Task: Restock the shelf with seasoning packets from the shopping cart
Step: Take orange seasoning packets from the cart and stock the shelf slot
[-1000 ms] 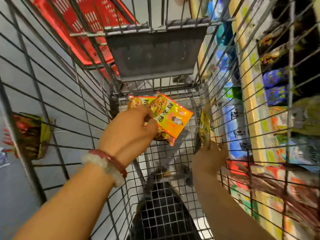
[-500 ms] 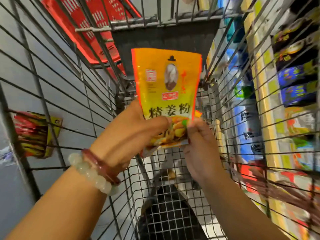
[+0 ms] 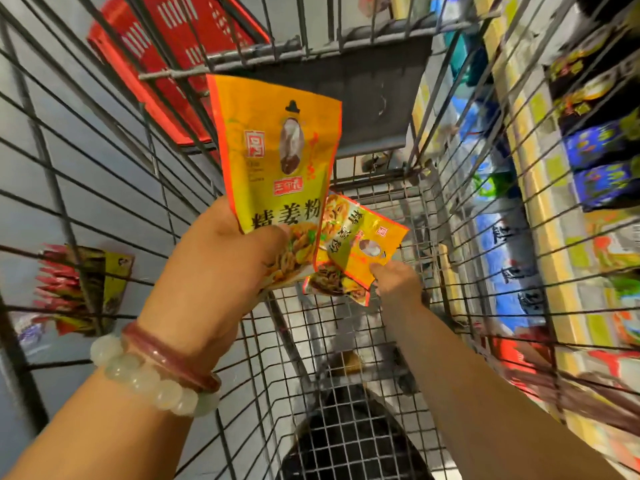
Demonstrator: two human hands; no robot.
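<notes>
Now left hand (image 3: 221, 268) fingers pinch an upright packet (image 3: 277, 150); right hand (image 3: 394, 282) fingers grip a tilted second packet (image 3: 356, 251).

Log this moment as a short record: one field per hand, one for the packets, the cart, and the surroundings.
left hand: left hand grips the upright packet by its lower edge
right hand: right hand pinches the tilted packet at its lower corner
packets: both yellow-orange, overlapping, held above the cart floor
cart: wire shopping cart, no other packets visible on its floor
surroundings: stocked shelf to the right; red basket beyond the cart
</notes>
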